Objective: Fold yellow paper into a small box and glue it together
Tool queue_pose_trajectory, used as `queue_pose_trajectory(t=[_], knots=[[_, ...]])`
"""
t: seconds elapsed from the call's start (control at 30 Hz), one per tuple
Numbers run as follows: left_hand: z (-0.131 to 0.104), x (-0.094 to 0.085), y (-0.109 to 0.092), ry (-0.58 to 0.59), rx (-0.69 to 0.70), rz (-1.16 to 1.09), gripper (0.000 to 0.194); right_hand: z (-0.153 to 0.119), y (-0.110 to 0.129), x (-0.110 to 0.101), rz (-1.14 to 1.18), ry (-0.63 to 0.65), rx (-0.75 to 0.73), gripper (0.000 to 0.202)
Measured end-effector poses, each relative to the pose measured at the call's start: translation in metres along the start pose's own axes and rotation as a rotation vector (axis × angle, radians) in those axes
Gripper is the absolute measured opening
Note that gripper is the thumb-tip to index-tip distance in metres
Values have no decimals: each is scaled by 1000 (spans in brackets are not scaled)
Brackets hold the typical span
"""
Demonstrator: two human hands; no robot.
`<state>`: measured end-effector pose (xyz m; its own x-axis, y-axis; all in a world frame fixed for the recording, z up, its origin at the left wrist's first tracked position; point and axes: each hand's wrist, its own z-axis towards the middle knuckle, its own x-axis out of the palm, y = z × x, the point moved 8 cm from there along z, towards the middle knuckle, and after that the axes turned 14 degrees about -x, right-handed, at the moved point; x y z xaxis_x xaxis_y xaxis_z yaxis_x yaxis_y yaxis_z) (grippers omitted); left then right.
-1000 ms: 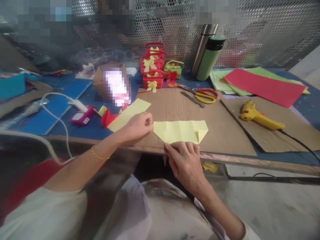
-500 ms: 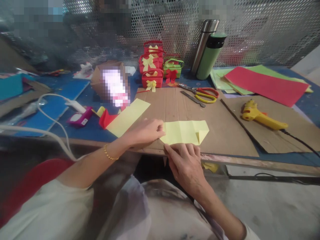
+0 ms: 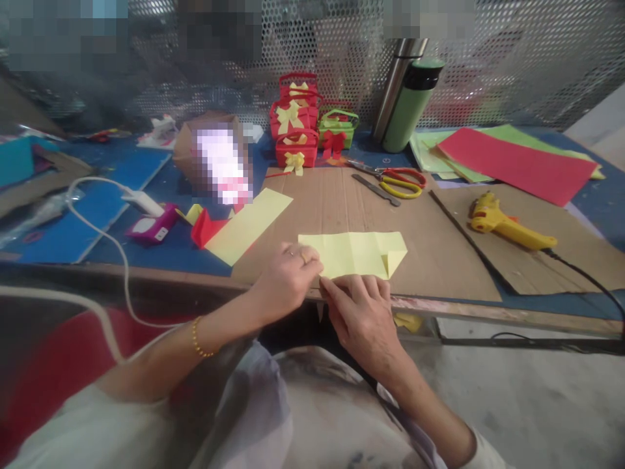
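Observation:
A creased strip of pale yellow paper (image 3: 359,251) lies on the cardboard at the table's near edge. Its lower right corner is folded up in a small triangle. At its lower left corner, my left hand (image 3: 290,277) is closed in a pinch, covering that corner. My right hand (image 3: 364,309) holds the lower edge down, fingers together and bent over the paper, the thumb reaching left to the other hand's fingertips. Left of them, a plain yellow paper strip (image 3: 251,225) lies slanted beside a folded red paper piece (image 3: 205,228).
Scissors (image 3: 400,185) and a flat metal blade (image 3: 375,190) lie behind the paper. A yellow glue gun (image 3: 512,228) rests on cardboard at right, its cord trailing rightward. Small red paper baskets (image 3: 295,153), a green basket (image 3: 339,130) and a green flask (image 3: 410,107) stand at the back.
My left hand has moved from the paper's left edge down toward the near edge, uncovering the upper left corner. The right hand stays on the lower edge.

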<state>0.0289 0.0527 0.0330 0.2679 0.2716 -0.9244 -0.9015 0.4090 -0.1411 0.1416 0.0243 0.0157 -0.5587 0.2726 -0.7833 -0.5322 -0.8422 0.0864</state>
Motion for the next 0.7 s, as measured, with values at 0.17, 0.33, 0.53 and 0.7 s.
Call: queue_pose_trajectory(t=[0.17, 0.33, 0.53, 0.7], knots=[[-15, -4, -8, -52, 65, -31, 18, 3, 5, 0, -65, 20, -37, 24], [-18, -2, -9, -92, 38, 9, 15, 4, 8, -1, -97, 9, -55, 20], [-21, 1, -10, -129, 17, 1, 14, -1, 5, -6, -25, -16, -63, 16], [-22, 2, -9, -125, 8, 6, 14, 1, 2, -5, -68, 36, -54, 15]])
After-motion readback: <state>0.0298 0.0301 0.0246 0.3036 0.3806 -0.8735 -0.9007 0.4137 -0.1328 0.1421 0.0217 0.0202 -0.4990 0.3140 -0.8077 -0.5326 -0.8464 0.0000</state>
